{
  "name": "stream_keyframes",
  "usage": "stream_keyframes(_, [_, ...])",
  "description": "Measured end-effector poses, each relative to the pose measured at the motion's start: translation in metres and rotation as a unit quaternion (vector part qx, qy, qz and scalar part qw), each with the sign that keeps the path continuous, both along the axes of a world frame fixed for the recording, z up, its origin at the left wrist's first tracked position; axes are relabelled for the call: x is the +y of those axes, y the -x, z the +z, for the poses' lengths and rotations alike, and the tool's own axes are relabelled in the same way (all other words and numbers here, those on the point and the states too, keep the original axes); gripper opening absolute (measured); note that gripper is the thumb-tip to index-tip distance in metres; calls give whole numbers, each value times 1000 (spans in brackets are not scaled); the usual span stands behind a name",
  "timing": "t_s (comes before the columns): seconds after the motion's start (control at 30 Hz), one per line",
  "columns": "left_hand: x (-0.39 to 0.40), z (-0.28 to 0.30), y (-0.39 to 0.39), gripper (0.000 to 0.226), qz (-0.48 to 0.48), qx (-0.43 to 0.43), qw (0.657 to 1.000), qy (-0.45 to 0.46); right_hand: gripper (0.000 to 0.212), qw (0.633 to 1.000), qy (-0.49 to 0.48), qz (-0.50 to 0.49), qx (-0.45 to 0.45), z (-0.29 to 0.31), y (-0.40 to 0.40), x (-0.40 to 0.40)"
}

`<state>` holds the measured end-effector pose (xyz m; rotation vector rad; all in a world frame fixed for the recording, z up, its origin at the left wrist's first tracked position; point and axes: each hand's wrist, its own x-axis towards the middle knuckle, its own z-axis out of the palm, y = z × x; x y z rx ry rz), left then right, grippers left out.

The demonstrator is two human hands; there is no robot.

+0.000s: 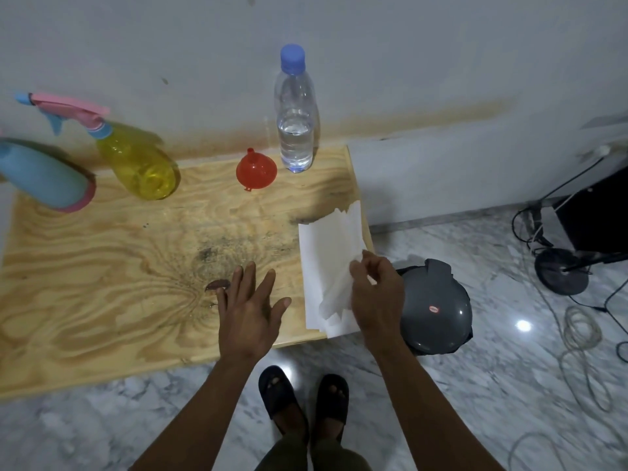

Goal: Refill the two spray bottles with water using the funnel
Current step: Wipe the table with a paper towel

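Note:
A yellow spray bottle [136, 158] with a pink and blue trigger head stands at the back left of the wooden table [102, 266]. Left of it stands a blue spray bottle [44, 178] with a pink base, partly cut off by the frame edge. A red funnel [256, 171] rests mouth down near the back. Beside it stands a clear water bottle [295, 113] with a blue cap, about half full. My left hand [249, 307] hovers flat over the table's front, fingers spread and empty. My right hand [375, 297] pinches white paper towels [326, 266] lying at the table's right edge.
A grey domed bin lid [435, 311] sits on the marble floor just right of the table. Cables [577, 334] and a black stand base [560, 275] lie at the far right. A white wall runs behind the table. My sandalled feet [302, 402] stand at the table's front.

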<state>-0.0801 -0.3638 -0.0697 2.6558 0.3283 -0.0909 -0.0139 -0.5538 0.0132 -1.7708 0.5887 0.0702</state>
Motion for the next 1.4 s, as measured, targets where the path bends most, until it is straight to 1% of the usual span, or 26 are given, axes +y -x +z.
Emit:
stream_keyframes(0.1, [0, -2, 0, 68, 1, 1, 1000, -1, 14, 998, -52, -26, -17, 10, -5, -5])
stream_keyframes(0.2, [0, -1, 0, 69, 3, 2, 1000, 1, 7, 990, -127, -59, -5, 19, -11, -9])
stream_keyframes(0.23, [0, -1, 0, 70, 3, 5, 1000, 4, 9, 988, -138, -65, -4, 21, -13, -9])
stream_keyframes(0.3, [0, 0, 0, 71, 5, 6, 1000, 10, 19, 985, -156, -69, -11, 22, -16, -10])
stream_keyframes(0.37, [0, 1, 0, 74, 4, 9, 1000, 10, 23, 983, -172, -65, -13, 21, -18, -10])
stream_keyframes(0.43, [0, 4, -2, 76, 6, 15, 1000, 12, 19, 993, -113, -28, -29, 13, -18, -13])
stream_keyframes(0.5, [-1, 6, -3, 78, 8, 17, 1000, 18, 13, 996, -59, 44, -51, 9, -16, -13])
stream_keyframes(0.6, [-1, 8, -3, 79, 8, 15, 1000, 17, 10, 987, -49, 146, -35, 6, -11, -11])
stream_keyframes(0.7, [-2, 8, -3, 80, 9, 12, 1000, 16, 5, 983, -31, 179, -3, 1, -10, -8])
stream_keyframes(0.77, [-2, 8, -3, 83, 8, 7, 1000, 16, 10, 987, -32, 155, 10, -2, -13, -7])
stream_keyframes(0.83, [-1, 7, -3, 87, 8, 6, 1000, 18, 15, 990, -60, 121, 27, -2, -15, -8])
stream_keyframes(0.97, [-1, 5, -4, 80, 7, 5, 1000, 17, 7, 994, -56, 86, 35, 0, -20, -14])
stream_keyframes(1.07, [-2, 5, -3, 78, 13, 9, 1000, 23, 11, 999, -39, 35, -9, 5, -24, -19])
stream_keyframes(1.13, [-1, 5, -3, 79, 14, 8, 1000, 25, 11, 998, -56, 0, -30, 8, -29, -22])
stream_keyframes(1.27, [-1, 5, -3, 81, 10, 8, 1000, 16, 30, 992, -112, -39, -35, 14, -37, -30])
stream_keyframes(1.3, [-1, 5, -3, 81, 11, 11, 1000, 18, 29, 991, -120, -49, -36, 16, -39, -32])
stream_keyframes(1.4, [-2, 6, -3, 79, 10, 7, 1000, 19, 13, 984, -155, -71, -39, 22, -42, -30])
